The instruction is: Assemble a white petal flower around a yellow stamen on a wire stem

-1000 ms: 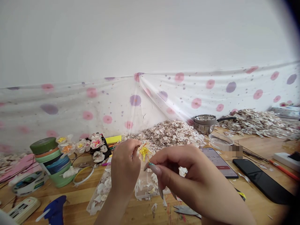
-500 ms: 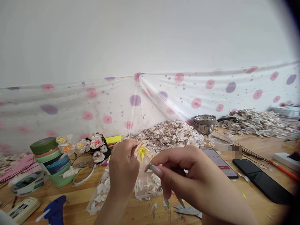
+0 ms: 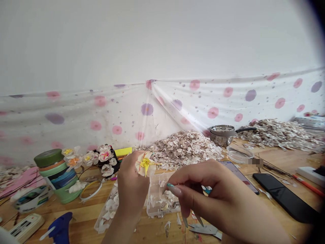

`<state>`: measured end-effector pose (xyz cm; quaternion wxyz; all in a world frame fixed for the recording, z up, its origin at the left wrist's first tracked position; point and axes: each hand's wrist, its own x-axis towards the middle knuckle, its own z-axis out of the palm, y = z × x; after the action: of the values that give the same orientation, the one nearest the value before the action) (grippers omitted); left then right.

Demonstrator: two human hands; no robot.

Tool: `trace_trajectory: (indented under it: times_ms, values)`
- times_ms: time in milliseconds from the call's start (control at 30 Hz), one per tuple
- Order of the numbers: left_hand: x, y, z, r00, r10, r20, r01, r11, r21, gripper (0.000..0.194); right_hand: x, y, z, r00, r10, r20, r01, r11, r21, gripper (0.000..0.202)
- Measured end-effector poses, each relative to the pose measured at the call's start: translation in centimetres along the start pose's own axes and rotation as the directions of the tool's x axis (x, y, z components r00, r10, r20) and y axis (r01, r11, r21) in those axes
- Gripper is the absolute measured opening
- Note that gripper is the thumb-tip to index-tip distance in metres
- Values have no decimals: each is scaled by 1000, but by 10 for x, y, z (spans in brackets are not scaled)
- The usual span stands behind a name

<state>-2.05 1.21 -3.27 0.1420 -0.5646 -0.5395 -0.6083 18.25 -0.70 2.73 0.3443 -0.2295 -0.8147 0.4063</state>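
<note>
Yellow stamens fill the centre of a pale-petalled flower (image 3: 145, 164), which my left hand (image 3: 132, 184) holds in closed fingers, its face turned toward me. To the right, my right hand (image 3: 203, 189) has thumb and index finger pinched together, a short gap from the flower; anything between those fingertips is too small to make out. Beneath the hands lies a clear divided box (image 3: 154, 212) with pale petals. A pair of scissors (image 3: 205, 229) rests on the table under my right hand.
A large petal heap (image 3: 188, 145) lies behind the hands, near metal bowls (image 3: 222, 135). Finished flowers (image 3: 105, 156) and a green jar (image 3: 59, 183) stand left, with a blue tool (image 3: 59, 227) in front. Right are a black phone (image 3: 283, 195) and thin dark sticks (image 3: 275, 166).
The flower has turned and shifted left against my left hand. My right hand's pinched fingertips have moved slightly right and down, away from the flower.
</note>
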Motion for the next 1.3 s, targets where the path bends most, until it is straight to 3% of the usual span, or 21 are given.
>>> trace_trajectory:
  times_ms: [67,167,300,633,733,800,1000,1067,1200,1300]
  values:
    - [2,4,-1,998,-63,17,65,992,-108,6,2,0,-4,1000,-7,2,7,1000,20,24]
    - [4,9,-2,977,-157,146,192,943,-272,15,5,5,-9,1000,6,-9,-6,1000,-16,28]
    - [5,14,-4,939,-185,291,292,874,-387,15,10,16,-13,997,29,-64,-32,998,-48,27]
    - [6,15,-5,938,-162,308,267,902,-339,18,29,28,-14,982,-7,-186,22,997,77,27]
    - [5,21,-5,930,-244,275,327,890,-318,16,36,26,-14,949,27,-314,6,995,101,23]
    - [4,25,-5,920,-287,268,366,874,-320,16,39,25,-13,903,72,-424,-18,991,129,18]
    - [4,29,-8,891,-299,341,407,859,-310,25,44,26,-11,771,129,-623,-4,980,198,27]
    - [4,31,-9,883,-307,356,421,854,-306,27,47,31,-12,780,120,-614,31,973,229,26]
    - [2,39,-12,880,-295,372,420,850,-318,27,55,44,-14,853,88,-514,58,964,261,24]
    - [-1,48,-15,867,-247,434,415,839,-352,26,62,54,-15,865,76,-496,33,978,208,23]
